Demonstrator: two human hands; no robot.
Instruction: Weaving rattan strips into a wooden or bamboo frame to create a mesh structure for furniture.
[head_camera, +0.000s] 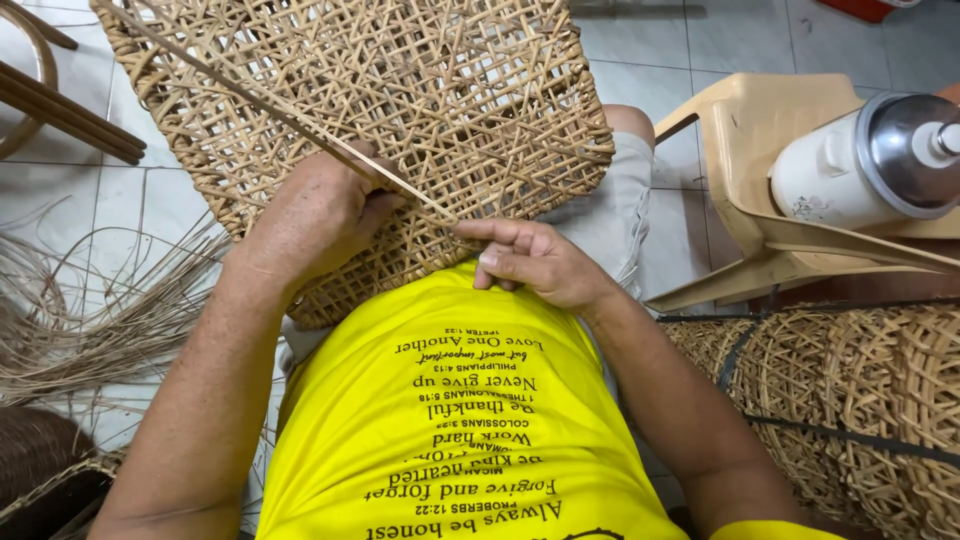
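Note:
A woven rattan panel with an open lattice rests on my lap, tilted away from me. My left hand lies on its lower part and pinches a long thin rattan strip that runs up to the far left. My right hand holds the panel's near edge, its index finger touching the end of the strip. I wear a yellow shirt with dark print.
Loose rattan strands lie on the tiled floor at left. A beige plastic chair with a white and metal jug stands at right. Woven rattan rolls lie at lower right. Wooden chair legs show at upper left.

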